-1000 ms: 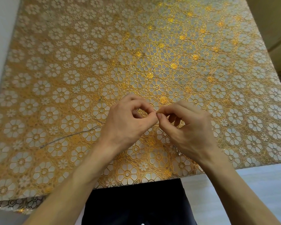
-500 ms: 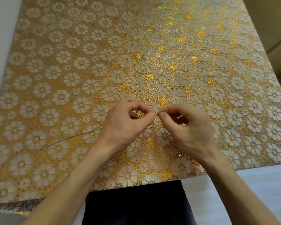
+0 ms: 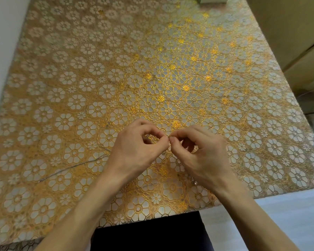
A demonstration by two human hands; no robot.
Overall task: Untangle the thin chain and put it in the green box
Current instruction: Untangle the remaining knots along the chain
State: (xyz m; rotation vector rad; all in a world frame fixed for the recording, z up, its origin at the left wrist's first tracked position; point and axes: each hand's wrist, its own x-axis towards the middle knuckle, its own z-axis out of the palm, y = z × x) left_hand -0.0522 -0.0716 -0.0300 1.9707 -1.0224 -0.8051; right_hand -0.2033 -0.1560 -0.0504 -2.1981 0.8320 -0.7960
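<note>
Head view: the flower-patterned counter (image 3: 98,69) fills the frame. Near its six o'clock edge my left hand (image 3: 134,154) and right hand (image 3: 205,156) meet, each pinching the thin chain (image 3: 74,167) at the knot, fingertips almost touching. The chain's loose tail trails toward eight o'clock. I judge that pulling too hard could tighten the tangle or snap a link, and a slipped pinch would lose the knot.

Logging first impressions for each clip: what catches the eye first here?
The left hand and right hand meet low in the middle, fingers pinching a thin chain between them. The chain trails off to the left across the gold flowered tablecloth that fills the view.
</note>
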